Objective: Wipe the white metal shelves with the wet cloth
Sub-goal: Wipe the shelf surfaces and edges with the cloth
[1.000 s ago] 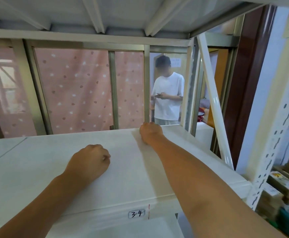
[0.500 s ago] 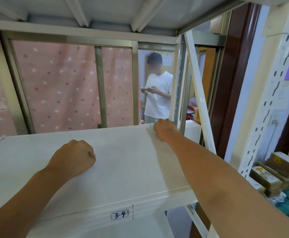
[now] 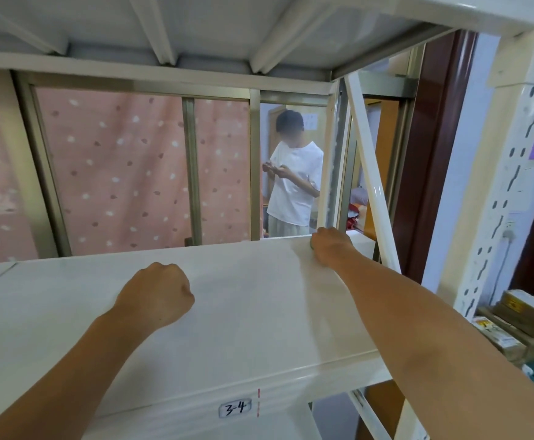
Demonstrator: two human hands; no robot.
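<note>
Currently right hand (image 3: 331, 249) fisted at shelf (image 3: 243, 312) far right corner, grip on greenish cloth (image 3: 311, 247), barely visible. Left hand (image 3: 157, 296) fisted, resting mid-shelf.

Storeroom: labelled white metal shelves (image 3: 243, 312), stacked boxes (image 3: 513, 325).

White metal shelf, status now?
Right hand fisted at far right corner of white metal shelf, green cloth edge barely visible. Left hand fisted, resting mid-shelf. Nothing obstructing.
</note>
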